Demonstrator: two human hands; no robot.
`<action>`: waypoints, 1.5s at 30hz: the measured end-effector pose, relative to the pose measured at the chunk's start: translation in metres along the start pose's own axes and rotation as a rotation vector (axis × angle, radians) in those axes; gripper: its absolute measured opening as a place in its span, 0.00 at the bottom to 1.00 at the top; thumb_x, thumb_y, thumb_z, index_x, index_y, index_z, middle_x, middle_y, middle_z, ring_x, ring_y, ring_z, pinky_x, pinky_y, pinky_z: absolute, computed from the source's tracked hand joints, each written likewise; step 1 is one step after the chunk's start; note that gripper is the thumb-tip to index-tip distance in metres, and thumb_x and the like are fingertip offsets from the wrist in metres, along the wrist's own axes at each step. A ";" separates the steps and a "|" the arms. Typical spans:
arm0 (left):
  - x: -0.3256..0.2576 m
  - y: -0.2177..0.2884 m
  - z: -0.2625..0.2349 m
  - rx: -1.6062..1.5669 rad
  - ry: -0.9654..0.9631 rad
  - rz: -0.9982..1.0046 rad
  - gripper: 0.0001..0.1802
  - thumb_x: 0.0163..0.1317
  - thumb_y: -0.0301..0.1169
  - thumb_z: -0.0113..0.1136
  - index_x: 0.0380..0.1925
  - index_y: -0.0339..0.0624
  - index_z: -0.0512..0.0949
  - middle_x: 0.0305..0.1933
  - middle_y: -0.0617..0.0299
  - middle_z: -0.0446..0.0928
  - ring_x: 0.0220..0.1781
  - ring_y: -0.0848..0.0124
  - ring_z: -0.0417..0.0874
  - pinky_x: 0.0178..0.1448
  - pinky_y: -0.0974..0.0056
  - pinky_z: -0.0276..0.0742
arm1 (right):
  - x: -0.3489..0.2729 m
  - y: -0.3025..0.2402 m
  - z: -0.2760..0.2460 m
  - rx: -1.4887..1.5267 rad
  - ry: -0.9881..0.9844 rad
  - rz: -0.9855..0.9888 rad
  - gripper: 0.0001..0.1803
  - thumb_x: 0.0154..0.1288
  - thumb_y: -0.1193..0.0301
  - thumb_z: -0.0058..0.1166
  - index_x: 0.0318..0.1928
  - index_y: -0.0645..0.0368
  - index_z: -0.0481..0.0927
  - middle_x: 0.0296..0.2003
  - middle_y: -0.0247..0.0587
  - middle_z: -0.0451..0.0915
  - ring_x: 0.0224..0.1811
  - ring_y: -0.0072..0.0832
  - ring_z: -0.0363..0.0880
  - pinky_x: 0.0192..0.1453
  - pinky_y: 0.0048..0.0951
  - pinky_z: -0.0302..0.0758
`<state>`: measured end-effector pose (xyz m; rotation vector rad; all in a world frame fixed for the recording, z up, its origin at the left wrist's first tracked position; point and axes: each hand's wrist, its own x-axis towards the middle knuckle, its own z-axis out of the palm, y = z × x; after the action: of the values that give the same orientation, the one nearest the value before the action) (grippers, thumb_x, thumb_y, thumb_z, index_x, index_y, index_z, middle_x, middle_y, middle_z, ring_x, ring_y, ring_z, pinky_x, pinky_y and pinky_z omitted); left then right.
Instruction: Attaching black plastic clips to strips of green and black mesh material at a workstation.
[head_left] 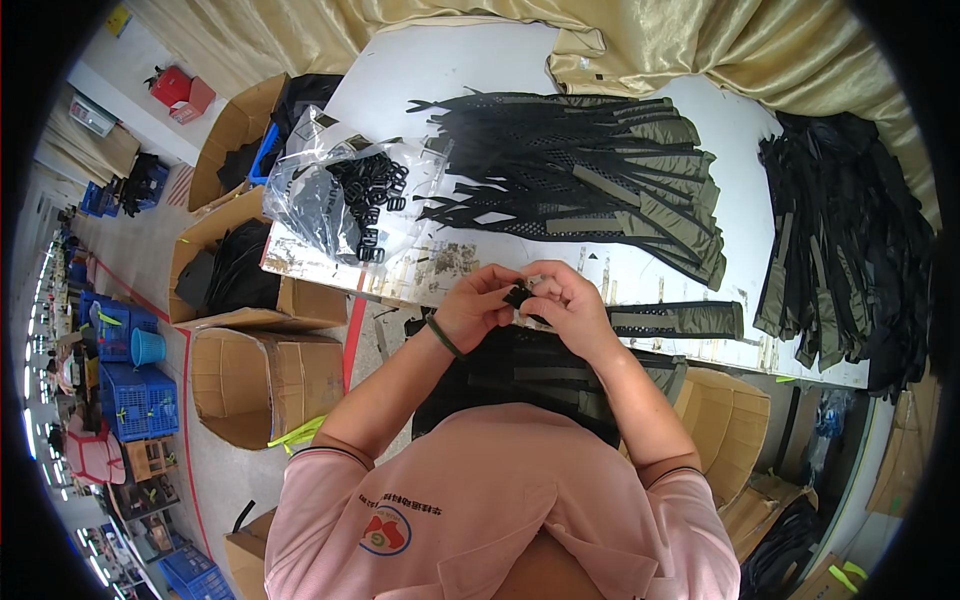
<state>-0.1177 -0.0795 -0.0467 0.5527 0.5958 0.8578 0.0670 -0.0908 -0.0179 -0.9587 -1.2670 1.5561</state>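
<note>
At the near edge of the table, my left hand [478,308] and my right hand [570,305] are close together, fingers pinched. Between the fingertips is a small black piece [517,296] that looks like a plastic buckle with strap; fingers partly cover it. From behind my right hand, a black and olive fabric strip [680,320] stretches right along the table edge. Similar black and olive fabric [540,375] lies across my lap. Beyond my hands, a clear plastic bag [305,215] lies open with several black buckles [370,190] in it.
A fanned pile of black mesh and olive strips [590,180] covers the middle of the white table [440,60]. More black strips [840,240] hang over its right end. Cardboard boxes [270,385] stand at left, another box [725,420] at right. Blue crates [140,400] are farther left.
</note>
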 end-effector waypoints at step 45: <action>-0.006 -0.015 0.009 0.807 -0.033 0.528 0.14 0.52 0.14 0.60 0.39 0.39 0.74 0.41 0.62 0.71 0.41 0.74 0.75 0.44 0.71 0.73 | -0.004 -0.006 -0.011 0.188 0.033 0.319 0.08 0.62 0.75 0.54 0.41 0.63 0.75 0.27 0.30 0.74 0.26 0.14 0.69 0.30 0.15 0.67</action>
<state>-0.1072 -0.0939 -0.0489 1.5019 0.7773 1.0853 0.0798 -0.0911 -0.0142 -1.0973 -0.9567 1.8588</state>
